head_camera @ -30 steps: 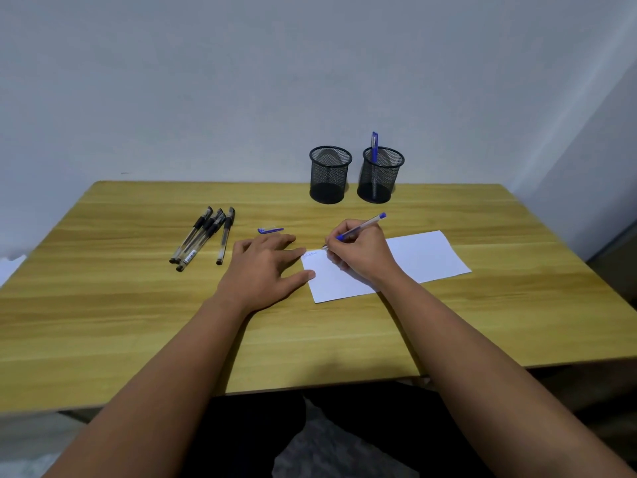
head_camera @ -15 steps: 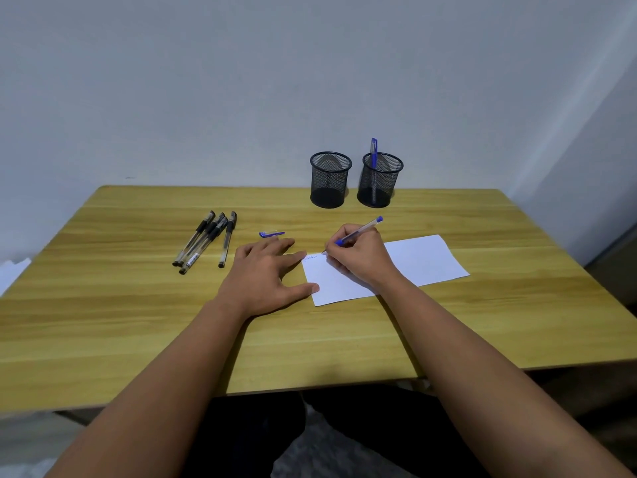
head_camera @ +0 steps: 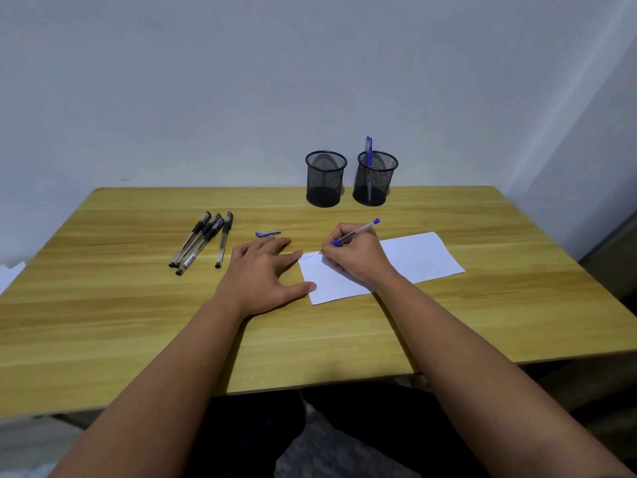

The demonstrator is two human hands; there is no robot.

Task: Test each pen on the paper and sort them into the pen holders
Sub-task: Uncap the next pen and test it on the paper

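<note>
Change: I see hardly any; both hands sit where they were a second ago, the blue pen's tip has crept slightly along the top edge of the paper, and the view has tipped a little.
Right hand: right hand [head_camera: 358, 258] at 1 o'clock from table centre, fingers clamped on the blue pen [head_camera: 356, 232], tip down on the paper [head_camera: 413, 257] at its far left corner, beside a faint blue scribble [head_camera: 306, 257].
Left hand: left hand [head_camera: 267, 274] flat on the table [head_camera: 103, 322], fingers spread apart, holding nothing; index tip and thumb touch the paper's left edge, I'd say to pin it.
Done: one blue pen stands in the right holder [head_camera: 375, 179] at 12 o'clock; the left holder [head_camera: 325, 179] looks empty.
In hand: I judge this the second pen, mid-test.
Left: four black pens [head_camera: 203, 241] lying capped at 10 o'clock, none tested, as far as I can tell.
Other things: loose blue cap [head_camera: 268, 233] just beyond the left fingertips; needs refitting, I'd guess.
In the way: nothing between the hands and the holders; the holders stand close together, so a wrong drop is the risk.
</note>
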